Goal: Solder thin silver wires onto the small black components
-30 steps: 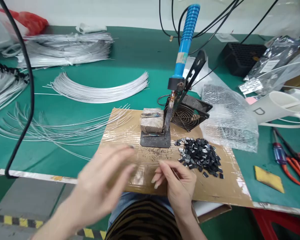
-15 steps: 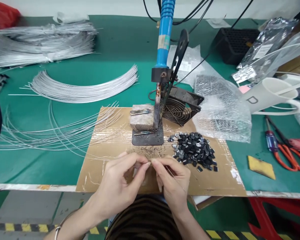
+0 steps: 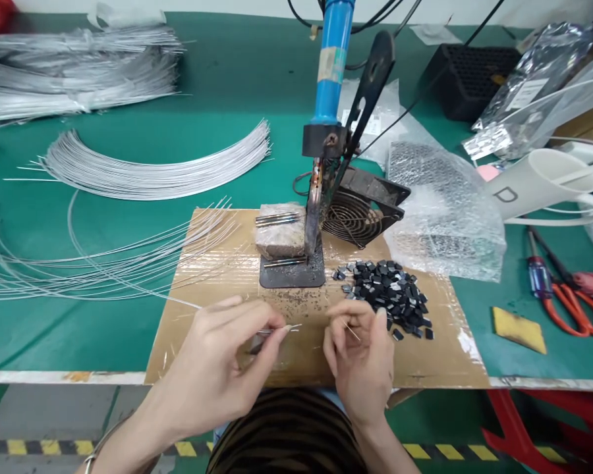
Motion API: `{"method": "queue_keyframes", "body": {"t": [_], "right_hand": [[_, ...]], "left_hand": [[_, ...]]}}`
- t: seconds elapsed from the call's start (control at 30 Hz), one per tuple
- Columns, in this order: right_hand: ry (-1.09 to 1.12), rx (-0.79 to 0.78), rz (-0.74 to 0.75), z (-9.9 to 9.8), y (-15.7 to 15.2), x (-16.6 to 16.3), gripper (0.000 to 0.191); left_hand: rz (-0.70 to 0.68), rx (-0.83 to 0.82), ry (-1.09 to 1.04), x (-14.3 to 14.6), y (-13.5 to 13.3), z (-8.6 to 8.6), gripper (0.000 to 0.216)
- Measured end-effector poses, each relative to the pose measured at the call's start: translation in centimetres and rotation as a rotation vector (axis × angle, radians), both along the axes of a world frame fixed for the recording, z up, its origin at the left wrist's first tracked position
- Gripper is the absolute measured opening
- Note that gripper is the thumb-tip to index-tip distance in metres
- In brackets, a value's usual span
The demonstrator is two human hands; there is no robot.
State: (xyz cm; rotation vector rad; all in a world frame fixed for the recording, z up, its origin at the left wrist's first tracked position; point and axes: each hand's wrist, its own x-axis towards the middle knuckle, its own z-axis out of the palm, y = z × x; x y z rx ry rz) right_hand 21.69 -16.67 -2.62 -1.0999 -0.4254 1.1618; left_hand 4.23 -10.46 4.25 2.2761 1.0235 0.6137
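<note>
My left hand (image 3: 227, 359) pinches a thin white wire between thumb and forefinger. The wire's split ends (image 3: 294, 328) stick out past the fingertips. My right hand (image 3: 364, 368) is half curled with its thumb apart, and a short length of thin solder-like wire (image 3: 350, 330) is held among its fingers. A gap separates the two hands over the brown cardboard (image 3: 296, 368). Ahead of them, a soldering iron (image 3: 332, 85) with a blue handle hangs clamped, tip down, over a dark base plate (image 3: 291, 276). Beside my right hand lies a pile of small black pieces (image 3: 388, 293).
Loose white wires (image 3: 118, 273) and a curved wire bundle (image 3: 153, 174) lie left. A small fan (image 3: 360, 207) stands behind the iron. Bubble wrap (image 3: 445, 217), a white mug (image 3: 538, 187), orange-handled scissors (image 3: 570, 309) and a yellow sponge (image 3: 518, 329) are on the right.
My hands have drawn apart: the right moved right and loosened its pinch, the left shifted slightly left. The split wire ends now show beyond my left fingertips.
</note>
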Motion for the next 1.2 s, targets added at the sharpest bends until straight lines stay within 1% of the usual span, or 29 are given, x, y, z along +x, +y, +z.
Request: {"method": "queue_keyframes", "body": {"t": [0.07,0.13,0.17,0.23,0.27,0.37,0.5,0.57,0.6,0.7,0.83,0.9,0.97,1.07,1.13,1.2], "right_hand": [[-0.143,-0.007,0.027,0.0,-0.3,0.1,0.050],[-0.315,0.030,0.143,0.1,-0.6,0.2,0.038],[-0.365,0.068,0.206,0.2,-0.7,0.2,0.028],[-0.373,0.135,0.299,0.4,-0.7,0.1,0.010],[-0.361,0.159,0.330,0.5,-0.6,0.0,0.007],[-0.396,0.230,0.341,0.6,-0.4,-0.2,0.012],[-0.460,0.342,0.328,0.5,-0.3,-0.3,0.015],[-0.468,0.357,0.330,0.4,-0.2,-0.2,0.014],[-0.472,0.358,0.333,0.4,-0.2,-0.2,0.014],[-0.498,0.346,0.343,0.6,-0.1,0.1,0.015],[-0.530,0.283,0.347,0.9,0.0,0.2,0.022],[-0.518,0.226,0.347,1.0,0.0,0.1,0.026],[-0.444,0.162,0.349,0.9,0.1,-0.1,0.029],[-0.224,0.066,0.308,0.7,0.3,-0.4,0.030],[-0.097,0.024,0.241,0.6,0.4,-0.5,0.030],[-0.036,0.011,0.195,0.6,0.4,-0.5,0.028]], "left_hand": [[-0.019,0.033,0.021,0.1,-0.3,0.4,0.015],[-0.025,0.027,0.032,0.2,-0.5,0.8,0.015],[-0.028,0.010,0.034,0.2,-0.6,1.0,0.015],[-0.040,-0.048,0.027,0.3,-0.7,1.4,0.015],[-0.049,-0.082,0.020,0.3,-0.6,1.6,0.015],[-0.060,-0.230,0.013,0.2,-0.2,2.0,0.018],[-0.049,-0.530,-0.018,0.2,0.5,2.3,0.027],[-0.039,-0.626,-0.033,0.2,0.7,2.3,0.029],[-0.029,-0.646,-0.032,0.2,0.7,2.3,0.029],[0.000,-0.615,0.018,0.1,0.4,2.0,0.028],[0.049,-0.408,0.080,0.0,-0.8,1.3,0.018],[0.080,-0.366,0.055,0.1,-1.3,0.8,0.015],[0.124,-0.424,0.013,0.2,-1.5,0.3,0.017],[0.215,-0.536,-0.083,0.3,-1.5,-0.2,0.023],[0.291,-0.555,-0.137,0.3,-1.4,-0.2,0.024],[0.335,-0.558,-0.166,0.4,-1.4,0.0,0.024]]}}
